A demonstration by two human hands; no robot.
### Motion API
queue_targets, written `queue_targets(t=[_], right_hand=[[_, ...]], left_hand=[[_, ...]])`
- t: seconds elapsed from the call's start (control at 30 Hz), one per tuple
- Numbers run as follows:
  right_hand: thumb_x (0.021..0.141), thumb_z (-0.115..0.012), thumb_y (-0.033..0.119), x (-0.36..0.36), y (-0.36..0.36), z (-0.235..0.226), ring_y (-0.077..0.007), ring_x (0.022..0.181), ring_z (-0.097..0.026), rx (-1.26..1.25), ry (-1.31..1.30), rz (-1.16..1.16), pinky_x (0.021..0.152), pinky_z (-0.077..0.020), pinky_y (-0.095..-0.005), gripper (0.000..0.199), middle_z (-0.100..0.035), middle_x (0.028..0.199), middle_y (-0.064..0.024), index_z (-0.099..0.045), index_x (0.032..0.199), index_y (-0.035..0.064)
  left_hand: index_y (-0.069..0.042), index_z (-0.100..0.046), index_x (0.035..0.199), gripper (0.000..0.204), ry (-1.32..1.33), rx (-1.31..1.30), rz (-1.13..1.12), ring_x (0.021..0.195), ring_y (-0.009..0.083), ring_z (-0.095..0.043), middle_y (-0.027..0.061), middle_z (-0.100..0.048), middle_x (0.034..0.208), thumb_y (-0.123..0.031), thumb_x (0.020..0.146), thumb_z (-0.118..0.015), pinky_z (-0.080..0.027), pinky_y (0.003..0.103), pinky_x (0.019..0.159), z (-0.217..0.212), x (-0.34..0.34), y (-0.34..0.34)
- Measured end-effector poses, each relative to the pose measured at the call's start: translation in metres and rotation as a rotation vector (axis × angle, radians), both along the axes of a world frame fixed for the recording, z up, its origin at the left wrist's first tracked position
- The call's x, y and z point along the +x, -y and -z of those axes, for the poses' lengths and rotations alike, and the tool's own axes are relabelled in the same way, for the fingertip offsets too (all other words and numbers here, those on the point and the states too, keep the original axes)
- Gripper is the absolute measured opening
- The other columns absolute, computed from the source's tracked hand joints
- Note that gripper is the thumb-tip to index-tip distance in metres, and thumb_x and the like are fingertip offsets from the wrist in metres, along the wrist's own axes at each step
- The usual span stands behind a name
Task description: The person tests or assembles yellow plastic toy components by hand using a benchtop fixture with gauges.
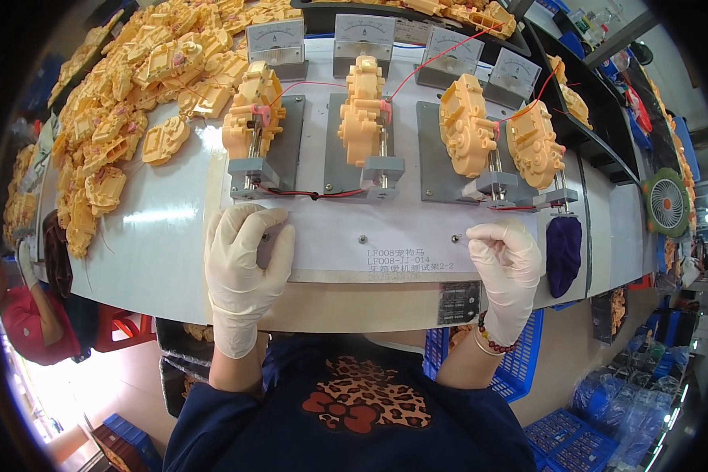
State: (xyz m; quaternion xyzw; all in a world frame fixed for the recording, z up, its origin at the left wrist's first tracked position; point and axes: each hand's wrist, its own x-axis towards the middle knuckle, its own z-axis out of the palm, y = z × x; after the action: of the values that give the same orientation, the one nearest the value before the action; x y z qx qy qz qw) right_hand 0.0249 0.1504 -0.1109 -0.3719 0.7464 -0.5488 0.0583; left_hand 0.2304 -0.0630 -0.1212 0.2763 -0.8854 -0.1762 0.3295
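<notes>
My left hand (248,271), in a white glove, rests on the white test board (330,228). Its fingers are apart, and a small toggle switch (265,236) shows between index finger and thumb. On the right, my gloved right hand (507,263) has its fingers curled close together; what they hold, if anything, is hidden. Just left of its fingertips is another toggle switch (456,237), and a third switch (362,239) sits mid-board. Beyond my hands, several yellow plastic gearboxes (362,110) stand upright on grey fixtures (263,173), with red wires attached.
Several analog meters (363,43) line the board's back. A large heap of yellow gearboxes (126,102) covers the far left. A dark purple cloth bundle (562,256) lies beside my right hand. A green fan (666,202) stands farther right. At left, another person's sleeve (43,326) shows.
</notes>
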Motion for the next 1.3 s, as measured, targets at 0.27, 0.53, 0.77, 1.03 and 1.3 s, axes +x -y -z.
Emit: queue_targets(t=[0.27, 0.53, 0.77, 1.03, 1.3], right_hand=[[0.075, -0.076, 0.006, 0.002, -0.006, -0.003, -0.0142, 0.067, -0.052, 0.007, -0.044, -0.023, 0.063, -0.0398, -0.0261, 0.012, -0.058, 0.073, -0.0035, -0.070, 0.086, 0.0034], [0.075, -0.077, 0.007, 0.004, -0.004, 0.000, -0.0128, 0.068, -0.045, 0.023, -0.109, -0.004, 0.063, -0.0362, -0.0262, 0.014, -0.051, 0.072, -0.0011, -0.069, 0.086, 0.0022], [0.076, -0.076, 0.006, 0.003, -0.003, -0.001, -0.0126, 0.068, -0.044, 0.051, -0.107, -0.016, 0.063, -0.0359, -0.0260, 0.013, -0.051, 0.072, -0.0010, -0.069, 0.087, 0.0025], [0.076, -0.075, 0.004, 0.004, -0.004, 0.001, -0.0126, 0.069, -0.044, 0.032, -0.076, -0.006, 0.064, -0.0363, -0.0262, 0.013, -0.052, 0.073, -0.0009, -0.069, 0.087, 0.0022], [0.077, -0.075, 0.003, 0.006, -0.004, -0.001, -0.0124, 0.069, -0.044, 0.027, -0.052, 0.001, 0.065, -0.0363, -0.0257, 0.013, -0.053, 0.074, -0.0011, -0.068, 0.087, 0.0016]], left_hand=[[-0.010, -0.067, 0.092, 0.019, -0.069, -0.069, 0.014, 0.080, 0.0271, -0.058, 0.0045, -0.061, 0.089, -0.003, 0.074, -0.071, -0.048, 0.037, 0.074, 0.000, 0.004, 0.000], [-0.008, -0.069, 0.087, 0.016, -0.075, -0.049, 0.011, 0.077, 0.0250, -0.057, 0.0043, -0.061, 0.083, -0.004, 0.072, -0.072, -0.048, 0.034, 0.071, -0.004, 0.006, -0.002], [-0.008, -0.069, 0.087, 0.016, -0.078, -0.042, 0.013, 0.078, 0.0249, -0.057, 0.0043, -0.061, 0.083, -0.005, 0.072, -0.072, -0.048, 0.035, 0.071, -0.003, 0.005, 0.000], [-0.008, -0.069, 0.087, 0.015, -0.090, -0.030, 0.025, 0.075, 0.0244, -0.057, 0.0035, -0.060, 0.081, -0.004, 0.073, -0.072, -0.047, 0.034, 0.071, -0.003, 0.005, -0.001], [-0.009, -0.069, 0.087, 0.016, -0.081, -0.017, 0.029, 0.075, 0.0247, -0.057, 0.0038, -0.060, 0.081, -0.004, 0.073, -0.072, -0.047, 0.035, 0.071, -0.004, 0.006, -0.001]])
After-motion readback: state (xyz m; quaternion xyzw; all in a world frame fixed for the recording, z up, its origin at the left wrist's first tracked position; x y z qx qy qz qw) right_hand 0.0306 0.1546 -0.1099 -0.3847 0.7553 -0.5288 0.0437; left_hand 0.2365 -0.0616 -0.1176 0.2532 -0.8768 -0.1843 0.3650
